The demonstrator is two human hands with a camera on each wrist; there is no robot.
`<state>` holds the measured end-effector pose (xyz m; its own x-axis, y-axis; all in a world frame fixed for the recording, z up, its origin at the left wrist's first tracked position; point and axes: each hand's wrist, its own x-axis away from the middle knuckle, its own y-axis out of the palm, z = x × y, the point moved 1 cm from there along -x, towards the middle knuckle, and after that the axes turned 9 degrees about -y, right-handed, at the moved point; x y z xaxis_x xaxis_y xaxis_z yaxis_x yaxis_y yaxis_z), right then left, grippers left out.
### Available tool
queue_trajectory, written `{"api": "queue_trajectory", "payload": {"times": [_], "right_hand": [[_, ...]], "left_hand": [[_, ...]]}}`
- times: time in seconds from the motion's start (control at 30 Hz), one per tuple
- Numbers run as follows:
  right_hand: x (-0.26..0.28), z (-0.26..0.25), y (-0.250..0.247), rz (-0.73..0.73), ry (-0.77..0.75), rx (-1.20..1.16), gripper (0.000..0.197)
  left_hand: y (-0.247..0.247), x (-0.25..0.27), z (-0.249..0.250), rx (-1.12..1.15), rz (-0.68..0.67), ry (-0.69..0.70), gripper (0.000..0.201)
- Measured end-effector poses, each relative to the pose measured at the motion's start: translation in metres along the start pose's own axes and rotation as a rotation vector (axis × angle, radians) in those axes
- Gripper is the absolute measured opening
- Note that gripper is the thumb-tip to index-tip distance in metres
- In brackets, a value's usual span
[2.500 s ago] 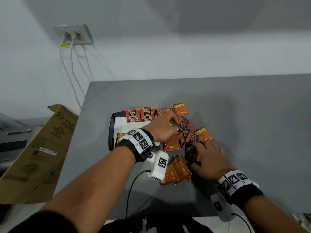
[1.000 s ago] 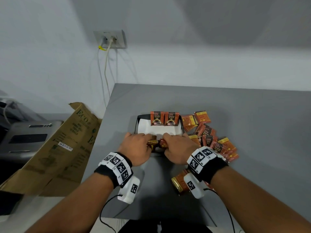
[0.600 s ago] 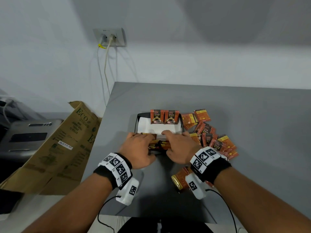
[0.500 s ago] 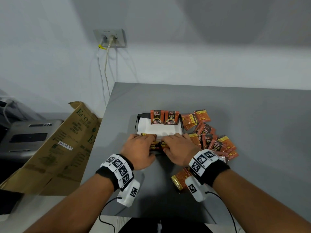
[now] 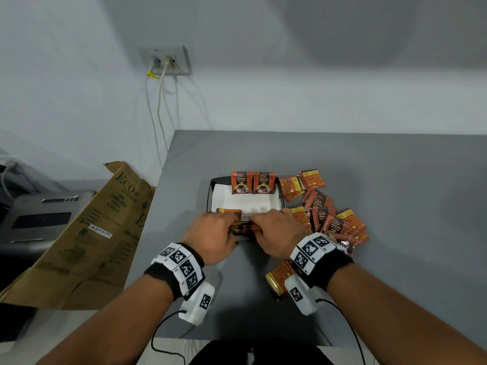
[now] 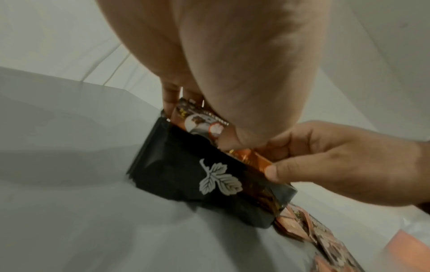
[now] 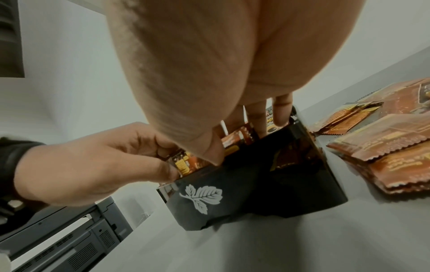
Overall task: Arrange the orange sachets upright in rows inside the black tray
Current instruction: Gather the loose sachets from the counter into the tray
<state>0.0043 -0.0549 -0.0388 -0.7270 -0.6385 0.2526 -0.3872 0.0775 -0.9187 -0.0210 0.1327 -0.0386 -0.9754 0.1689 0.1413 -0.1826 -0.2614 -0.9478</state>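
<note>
A black tray (image 5: 210, 192) with a white liner stands on the grey table. Two orange sachets (image 5: 253, 182) stand upright against its far wall. At the near end, my left hand (image 5: 224, 225) and right hand (image 5: 266, 222) meet over a bundle of orange sachets (image 5: 245, 229) set on edge inside the tray. In the left wrist view my right hand (image 6: 337, 165) pinches the sachets (image 6: 253, 158) at the tray wall (image 6: 186, 176). In the right wrist view my left hand (image 7: 93, 165) pinches their other end (image 7: 184, 165).
A loose pile of sachets (image 5: 324, 214) lies right of the tray, with a few more (image 5: 279, 277) under my right wrist. A cardboard box (image 5: 87, 233) and a grey machine (image 5: 39, 219) sit beyond the table's left edge. Cables hang from a wall socket (image 5: 163, 60).
My hands have left the loose pile and brought a bundle of sachets to the tray's near end. Over the last second they stayed there, shifting their grip slightly.
</note>
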Motion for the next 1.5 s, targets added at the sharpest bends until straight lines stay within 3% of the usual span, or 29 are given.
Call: {"api": "queue_trajectory", "payload": {"times": [0.47, 0.6, 0.67, 0.73, 0.8, 0.87, 0.97, 1.13, 1.3, 1.43, 1.5], "right_hand": [[0.014, 0.003, -0.009, 0.101, 0.002, -0.105, 0.056], [0.041, 0.028, -0.024, 0.287, 0.109, -0.296, 0.041], [0.059, 0.048, -0.023, 0.249, 0.143, -0.304, 0.028], [0.079, 0.064, -0.017, 0.168, 0.179, -0.263, 0.020], [0.099, 0.073, -0.007, 0.102, 0.229, -0.216, 0.021], [0.113, 0.075, 0.003, 0.074, 0.230, -0.211, 0.023], [0.126, 0.067, 0.020, 0.043, 0.198, -0.253, 0.035], [0.123, 0.052, 0.042, 0.045, 0.085, -0.176, 0.062], [0.115, 0.045, 0.042, 0.065, 0.030, -0.050, 0.052], [0.113, 0.046, 0.046, 0.031, 0.068, -0.123, 0.050], [0.118, 0.048, 0.045, 0.040, 0.080, -0.235, 0.036]], "left_hand": [[-0.011, 0.002, 0.004, 0.118, 0.043, -0.027, 0.058], [-0.015, 0.008, 0.033, 0.189, 0.182, 0.097, 0.035], [-0.011, 0.011, 0.055, 0.245, 0.049, 0.123, 0.015], [0.001, 0.014, 0.079, 0.227, -0.142, 0.190, 0.010], [0.017, 0.016, 0.101, 0.167, -0.272, 0.217, 0.020], [0.034, 0.017, 0.111, 0.074, -0.378, 0.141, 0.041], [0.057, 0.017, 0.112, -0.031, -0.399, 0.078, 0.059], [0.062, 0.014, 0.095, 0.074, -0.375, 0.016, 0.044], [0.052, 0.010, 0.084, 0.196, -0.396, -0.033, 0.026], [0.051, 0.007, 0.098, 0.267, -0.413, -0.033, 0.027], [0.054, 0.005, 0.107, 0.284, -0.420, -0.037, 0.031]]}}
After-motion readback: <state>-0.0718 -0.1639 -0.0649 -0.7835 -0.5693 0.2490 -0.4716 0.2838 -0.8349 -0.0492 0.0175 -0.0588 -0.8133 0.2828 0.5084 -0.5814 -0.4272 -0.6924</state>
